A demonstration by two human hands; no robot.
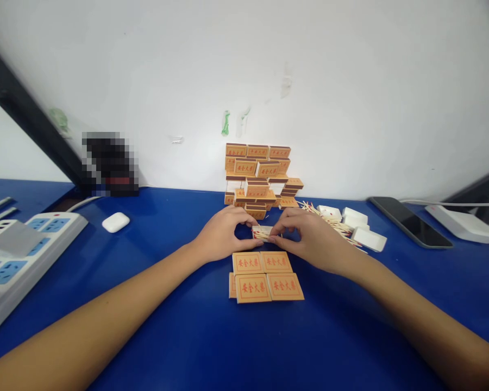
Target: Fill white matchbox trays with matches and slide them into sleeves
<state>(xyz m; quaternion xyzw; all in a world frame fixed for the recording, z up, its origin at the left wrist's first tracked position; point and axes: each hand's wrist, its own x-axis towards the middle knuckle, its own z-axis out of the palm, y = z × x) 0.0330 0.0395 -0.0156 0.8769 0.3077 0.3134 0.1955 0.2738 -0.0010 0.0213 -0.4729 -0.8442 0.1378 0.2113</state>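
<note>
My left hand [222,234] and my right hand [309,238] meet over the middle of the blue table [187,336]. Together they pinch a small open matchbox tray [263,232] with matches in it, left fingers on its left end, right fingers on its right end. Just in front of my hands lie several orange matchboxes [267,277] flat in a neat block. Behind my hands a stack of orange matchboxes [258,174] leans against the white wall. Loose matches [330,221] and empty white trays [361,228] lie to the right.
A grey power strip [16,255] sits at the left edge, with a white earbud case [116,221] beside it. A dark phone [409,221] and a white flat device [462,222] lie at the far right. A dark slanted bar [28,117] runs up the left wall.
</note>
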